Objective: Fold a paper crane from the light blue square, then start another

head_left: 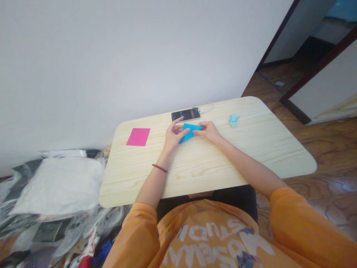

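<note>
A blue sheet of folded paper [187, 134] is held between both hands a little above the table. My left hand [175, 134] grips its left side, thumb on the near face and the other fingers behind or partly spread. At the right corner, my right hand [206, 131] pinches the paper between thumb and fingers. The paper looks roughly triangular; its folds on the far side are hidden. Just beyond my hands lies a phone [186, 114] with its screen lit.
On the pale wooden table [212, 163], a pink square of paper [138, 137] lies left and a small light-blue folded paper piece [233, 119] right. A white cable [206, 109] runs from the phone. The wall [167, 56] stands behind; bagged items [61, 186] pile at left.
</note>
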`<control>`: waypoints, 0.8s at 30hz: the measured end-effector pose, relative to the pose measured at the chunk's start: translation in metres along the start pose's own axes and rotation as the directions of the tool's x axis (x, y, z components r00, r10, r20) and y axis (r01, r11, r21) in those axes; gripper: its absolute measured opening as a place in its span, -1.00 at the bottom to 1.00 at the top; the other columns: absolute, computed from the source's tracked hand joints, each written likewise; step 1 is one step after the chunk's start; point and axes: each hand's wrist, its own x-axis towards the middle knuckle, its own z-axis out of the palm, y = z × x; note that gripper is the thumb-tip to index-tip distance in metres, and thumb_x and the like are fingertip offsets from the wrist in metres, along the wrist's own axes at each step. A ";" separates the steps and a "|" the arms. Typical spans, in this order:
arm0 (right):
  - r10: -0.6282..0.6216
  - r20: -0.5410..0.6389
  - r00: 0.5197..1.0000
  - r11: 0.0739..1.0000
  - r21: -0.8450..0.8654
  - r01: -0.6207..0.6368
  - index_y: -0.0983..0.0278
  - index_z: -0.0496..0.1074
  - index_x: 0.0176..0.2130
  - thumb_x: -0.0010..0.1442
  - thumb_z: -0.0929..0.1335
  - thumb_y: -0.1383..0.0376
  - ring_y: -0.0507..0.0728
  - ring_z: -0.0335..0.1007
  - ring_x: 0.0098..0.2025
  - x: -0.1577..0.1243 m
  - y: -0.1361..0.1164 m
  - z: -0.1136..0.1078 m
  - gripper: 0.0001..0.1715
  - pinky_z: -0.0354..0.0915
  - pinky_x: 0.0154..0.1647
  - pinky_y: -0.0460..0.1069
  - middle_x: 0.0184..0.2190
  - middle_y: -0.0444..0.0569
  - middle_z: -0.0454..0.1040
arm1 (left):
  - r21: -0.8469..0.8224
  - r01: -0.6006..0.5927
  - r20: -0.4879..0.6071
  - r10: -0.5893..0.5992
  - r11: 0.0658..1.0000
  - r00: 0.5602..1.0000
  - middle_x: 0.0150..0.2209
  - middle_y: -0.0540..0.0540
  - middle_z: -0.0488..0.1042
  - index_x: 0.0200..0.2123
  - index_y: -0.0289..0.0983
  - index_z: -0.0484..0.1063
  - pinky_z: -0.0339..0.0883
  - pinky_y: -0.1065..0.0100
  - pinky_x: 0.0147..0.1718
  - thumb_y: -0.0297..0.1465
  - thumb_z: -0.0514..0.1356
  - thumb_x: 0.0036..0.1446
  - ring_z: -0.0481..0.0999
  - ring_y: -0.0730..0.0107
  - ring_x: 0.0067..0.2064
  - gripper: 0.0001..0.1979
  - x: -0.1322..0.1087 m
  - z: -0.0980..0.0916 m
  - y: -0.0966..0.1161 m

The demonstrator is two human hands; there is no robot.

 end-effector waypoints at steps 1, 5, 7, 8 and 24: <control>-0.003 0.004 1.000 1.000 -0.008 0.003 0.27 0.28 -0.65 -0.29 0.49 0.13 -0.03 0.11 -0.62 0.000 0.000 0.000 -0.62 0.00 -0.57 -0.08 -0.71 -0.21 0.27 | 0.013 -0.002 -0.029 0.002 1.000 1.000 -0.32 -0.08 0.56 0.06 -0.22 0.36 0.40 0.36 -0.30 -0.29 0.40 -0.21 0.53 0.36 -0.34 -0.32 0.000 0.000 -0.001; -0.017 0.014 1.000 0.999 -0.045 0.018 0.27 0.27 -0.65 -0.28 0.48 0.12 -0.03 0.11 -0.61 -0.001 0.001 0.001 -0.63 0.01 -0.57 -0.09 -0.71 -0.22 0.25 | 0.041 0.007 -0.099 -0.003 0.999 0.995 -0.35 -0.10 0.56 -0.08 -0.26 0.46 0.42 0.31 -0.25 -0.33 0.41 -0.24 0.54 0.33 -0.32 -0.45 0.003 0.000 -0.007; -0.012 0.013 1.000 0.999 -0.037 0.012 0.27 0.29 -0.64 -0.28 0.49 0.12 -0.02 0.14 -0.60 -0.001 0.000 0.002 -0.62 0.04 -0.57 -0.08 -0.70 -0.21 0.27 | 0.040 0.018 -0.121 -0.013 0.999 0.993 -0.37 -0.10 0.56 -0.14 -0.28 0.49 0.41 0.29 -0.24 -0.32 0.40 -0.22 0.53 0.32 -0.32 -0.52 0.003 0.000 -0.008; -0.006 0.013 1.000 1.000 -0.024 0.006 0.27 0.30 -0.63 -0.29 0.49 0.12 -0.01 0.15 -0.59 -0.002 -0.001 0.002 -0.62 0.05 -0.56 -0.08 -0.69 -0.20 0.28 | 0.040 0.022 -0.133 -0.017 0.999 0.991 -0.38 -0.11 0.56 -0.17 -0.29 0.51 0.41 0.29 -0.24 -0.32 0.40 -0.22 0.53 0.32 -0.32 -0.54 0.004 0.000 -0.009; -0.010 0.032 0.999 0.986 0.166 0.004 0.25 0.36 -0.55 -0.37 0.55 0.08 0.08 0.38 -0.53 0.000 0.003 0.001 -0.55 0.29 -0.44 -0.02 -0.62 -0.14 0.45 | -0.068 0.043 -0.237 -0.058 0.997 0.970 -0.52 -0.05 0.53 -0.38 -0.30 0.58 0.35 0.40 -0.39 -0.29 0.44 -0.35 0.47 0.46 -0.48 -0.64 0.004 0.003 -0.007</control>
